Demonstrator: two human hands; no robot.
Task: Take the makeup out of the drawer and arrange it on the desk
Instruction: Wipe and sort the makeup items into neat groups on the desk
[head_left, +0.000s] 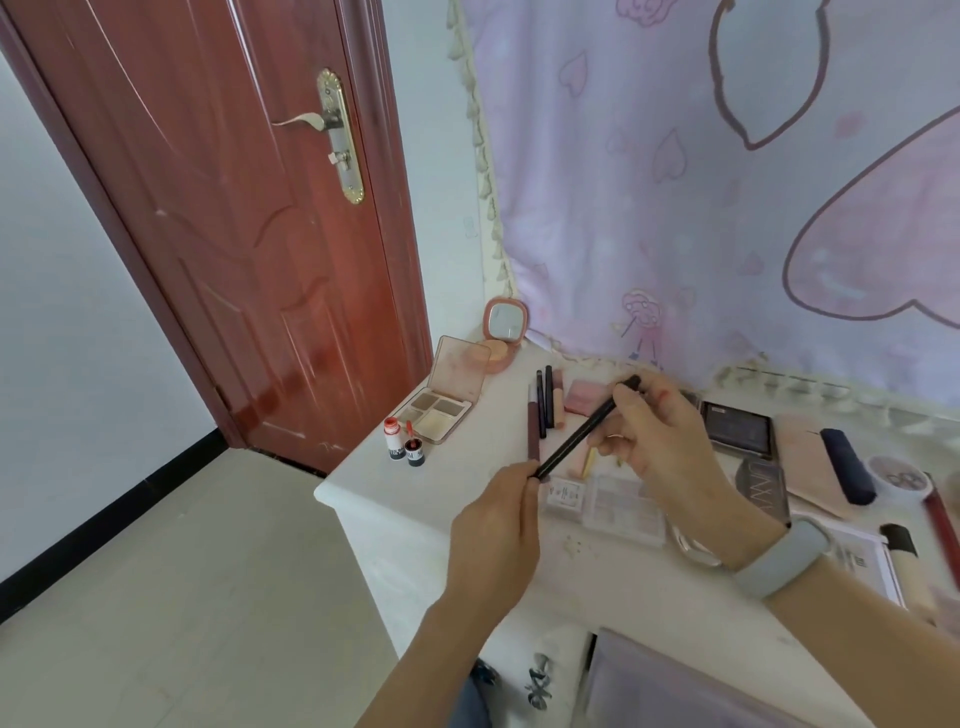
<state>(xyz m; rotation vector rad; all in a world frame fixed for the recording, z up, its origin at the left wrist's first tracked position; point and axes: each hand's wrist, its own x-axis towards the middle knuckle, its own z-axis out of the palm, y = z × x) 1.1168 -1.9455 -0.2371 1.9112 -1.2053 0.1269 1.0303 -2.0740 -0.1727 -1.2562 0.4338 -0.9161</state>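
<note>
Hands: left (493, 525), right (660, 436) | pinch black pencil (587, 428) | above desk (363, 483) edge

On the white desk (613, 587) I count two small red-capped bottles (405, 443) near the left of the frame, one open eyeshadow palette (441, 410) beside them, and one pink compact mirror (501, 335) behind it. Four slim pencils (543, 410) lie side by side in the middle, and one black pencil (587, 428) is held by two hands. At the right there are two dark palettes (737, 426), one dark blue pouch (849, 465) and two clear cases (605, 501).
</note>
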